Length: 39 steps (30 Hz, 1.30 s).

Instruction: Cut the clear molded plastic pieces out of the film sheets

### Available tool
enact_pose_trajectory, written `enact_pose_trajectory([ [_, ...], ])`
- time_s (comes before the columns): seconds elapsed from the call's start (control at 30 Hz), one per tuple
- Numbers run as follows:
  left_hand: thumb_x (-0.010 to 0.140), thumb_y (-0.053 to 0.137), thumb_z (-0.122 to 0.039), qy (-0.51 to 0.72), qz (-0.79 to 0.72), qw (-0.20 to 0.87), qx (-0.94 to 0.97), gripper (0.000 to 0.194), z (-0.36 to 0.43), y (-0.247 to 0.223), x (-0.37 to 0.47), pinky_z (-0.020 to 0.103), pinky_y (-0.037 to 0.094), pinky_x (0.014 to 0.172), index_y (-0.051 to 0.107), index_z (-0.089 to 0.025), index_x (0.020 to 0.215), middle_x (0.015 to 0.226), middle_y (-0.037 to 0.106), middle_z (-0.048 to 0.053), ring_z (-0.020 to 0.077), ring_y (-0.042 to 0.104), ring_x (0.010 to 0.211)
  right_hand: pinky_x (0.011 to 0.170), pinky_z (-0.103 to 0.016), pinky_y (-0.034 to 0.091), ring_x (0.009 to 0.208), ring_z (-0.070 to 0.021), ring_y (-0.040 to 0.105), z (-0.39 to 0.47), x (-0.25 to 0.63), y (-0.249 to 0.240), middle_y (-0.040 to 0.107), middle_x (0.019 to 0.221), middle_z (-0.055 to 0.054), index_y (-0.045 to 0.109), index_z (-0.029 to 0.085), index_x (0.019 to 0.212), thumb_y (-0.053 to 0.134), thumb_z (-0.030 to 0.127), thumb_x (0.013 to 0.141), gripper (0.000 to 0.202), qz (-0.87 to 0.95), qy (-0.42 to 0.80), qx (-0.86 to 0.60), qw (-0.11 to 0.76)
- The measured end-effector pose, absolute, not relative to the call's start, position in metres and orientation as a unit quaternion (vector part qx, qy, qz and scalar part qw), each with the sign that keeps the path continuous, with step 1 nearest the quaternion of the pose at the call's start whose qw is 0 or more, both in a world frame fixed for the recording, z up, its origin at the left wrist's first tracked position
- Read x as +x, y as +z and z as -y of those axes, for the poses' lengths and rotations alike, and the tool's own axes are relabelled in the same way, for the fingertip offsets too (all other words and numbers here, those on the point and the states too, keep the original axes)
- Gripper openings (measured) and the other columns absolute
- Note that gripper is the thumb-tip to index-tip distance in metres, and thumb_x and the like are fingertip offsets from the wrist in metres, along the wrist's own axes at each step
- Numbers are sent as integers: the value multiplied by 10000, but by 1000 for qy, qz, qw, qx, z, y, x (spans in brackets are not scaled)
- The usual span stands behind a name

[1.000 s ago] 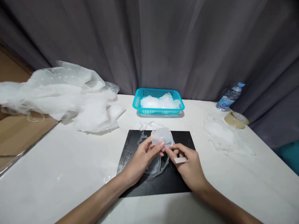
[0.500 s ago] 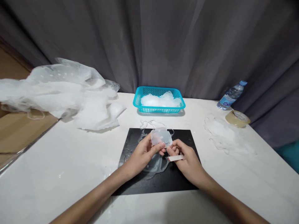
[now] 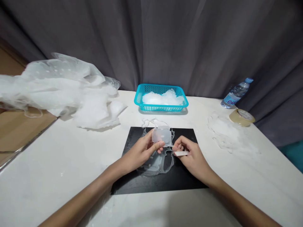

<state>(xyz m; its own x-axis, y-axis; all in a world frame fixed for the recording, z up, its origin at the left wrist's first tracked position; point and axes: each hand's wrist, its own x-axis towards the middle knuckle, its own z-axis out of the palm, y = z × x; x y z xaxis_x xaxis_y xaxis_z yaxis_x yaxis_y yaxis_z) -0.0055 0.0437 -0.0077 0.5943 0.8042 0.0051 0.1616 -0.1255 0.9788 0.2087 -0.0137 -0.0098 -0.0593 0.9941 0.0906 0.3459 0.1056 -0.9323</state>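
Note:
My left hand (image 3: pixel 143 149) is closed on a small translucent, silicone-like rounded piece (image 3: pixel 162 135), thumb on its near face, above the black mat (image 3: pixel 189 179). The fingertips of my right hand (image 3: pixel 193 157) are pinched by the piece's lower right corner, where a thin clear strip (image 3: pixel 170 146) runs between piece and fingers. A slim white tool (image 3: pixel 181 153) is also tucked in my right hand; its kind is unclear. Under my hands a larger translucent sheet with ragged edges and cut-out openings (image 3: pixel 153 164) lies on the mat, partly hidden.
A turquoise basket (image 3: pixel 163 109) with white translucent pieces stands behind the mat. To the left is a heap of translucent sheets (image 3: pixel 71 91) over a cardboard box (image 3: pixel 28 126). At right are clear scraps (image 3: pixel 224 135), a tape roll (image 3: pixel 241 117) and a water bottle (image 3: pixel 234 94).
My right hand has moved slightly right, away from the piece, with the thin strip now stretched between. My left hand still grips the piece. The whole view has shifted a little.

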Motion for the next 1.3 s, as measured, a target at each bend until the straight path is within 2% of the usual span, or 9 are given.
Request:
enact_pose_trajectory([
  [0.17, 1021, 646, -419, 289, -336, 592, 673, 242, -43, -2, -5, 283, 527, 824, 626, -178, 1034, 883, 667, 16, 180, 662, 846, 618, -260, 364, 641, -134, 459, 13, 211, -12, 572, 744, 29, 592, 214, 835, 644, 344, 929, 169, 628, 383, -542, 405],
  [0.33, 905, 798, -407, 313, -365, 627, 614, 369, -40, 1, -3, 294, 548, 867, 663, -169, 1153, 1031, 745, 45, 208, 698, 945, 733, -287, 441, 778, -158, 527, 11, 217, -14, 669, 1128, -54, 591, 231, 1276, 593, 383, 1009, 307, 626, 410, -519, 412],
  [0.47, 838, 866, -386, 321, -392, 625, 594, 413, -38, -4, -2, 296, 550, 872, 697, -149, 1131, 1058, 769, 63, 222, 708, 962, 774, -301, 431, 866, -189, 566, 12, 216, -9, 676, 1000, -36, 677, 230, 1102, 597, 350, 1011, 170, 658, 415, -489, 396],
  [0.73, 742, 940, -254, 357, -348, 699, 513, 653, -36, -2, 2, 237, 553, 802, 547, -239, 1262, 1011, 739, 8, 159, 713, 882, 614, -270, 333, 660, -136, 473, 17, 213, -3, 585, 740, 30, 650, 213, 869, 618, 309, 997, 163, 652, 396, -496, 415],
  [0.87, 745, 928, -352, 327, -364, 690, 533, 428, -39, 4, -2, 179, 448, 616, 594, -184, 952, 790, 631, -35, 98, 579, 672, 625, -278, 350, 679, -150, 491, 17, 217, -2, 586, 728, 19, 661, 212, 826, 617, 278, 992, 185, 690, 340, -489, 411],
  [0.97, 764, 908, -409, 312, -384, 657, 568, 528, -41, 4, -4, 174, 353, 539, 429, -192, 714, 675, 517, -64, 79, 468, 600, 643, -287, 363, 678, -153, 488, 15, 220, 0, 591, 728, 18, 639, 212, 796, 604, 243, 995, 204, 711, 315, -477, 409],
  [1.1, 786, 894, -390, 305, -383, 645, 586, 431, -42, 3, -5, 176, 381, 559, 512, -200, 846, 713, 561, -71, 89, 475, 618, 717, -314, 400, 742, -169, 536, 14, 222, 2, 602, 770, 9, 606, 215, 782, 605, 197, 984, 203, 747, 274, -459, 394],
  [1.2, 843, 850, -392, 284, -371, 633, 617, 327, -42, 5, -5, 193, 432, 625, 667, -196, 1030, 827, 637, -34, 111, 550, 703, 780, -336, 453, 857, -199, 599, 16, 223, 2, 614, 896, -20, 683, 226, 984, 665, 236, 977, 21, 753, 244, -473, 387],
  [1.3, 887, 810, -416, 272, -366, 611, 648, 252, -41, 8, -6, 207, 447, 664, 752, -185, 969, 878, 672, -6, 125, 588, 754, 804, -338, 490, 899, -198, 625, 17, 222, 0, 603, 968, -28, 685, 271, 1255, 680, 239, 995, 262, 756, 238, -469, 391],
])
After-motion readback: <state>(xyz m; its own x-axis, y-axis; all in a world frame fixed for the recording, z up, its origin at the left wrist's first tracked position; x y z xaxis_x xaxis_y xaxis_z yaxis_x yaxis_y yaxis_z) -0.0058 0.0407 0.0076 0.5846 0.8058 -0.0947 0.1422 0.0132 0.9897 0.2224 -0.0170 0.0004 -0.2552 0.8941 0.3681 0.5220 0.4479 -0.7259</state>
